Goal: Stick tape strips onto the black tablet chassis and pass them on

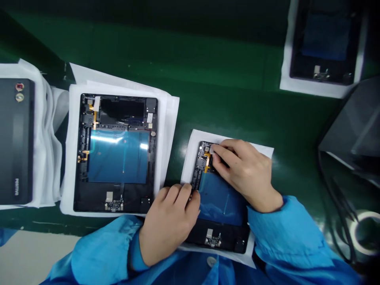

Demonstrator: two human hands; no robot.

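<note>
Head view, left hand [168,225] clasping tablet frame [228,237] edge, right hand [243,170] pressing its corner, POSITIVO case [16,142]

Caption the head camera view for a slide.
The left hand and right hand touch an open tablet housing on a white sheet on a green bench.

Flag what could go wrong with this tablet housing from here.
The right hand is pressing right beside the orange flex cable, so it could crease or lift it. The left hand is bare and holds the housing edge near the blue film, so skin oil could mark the film, and static might reach exposed parts. The housing sits on a loose-looking white sheet, so it may slide during handling.
</note>
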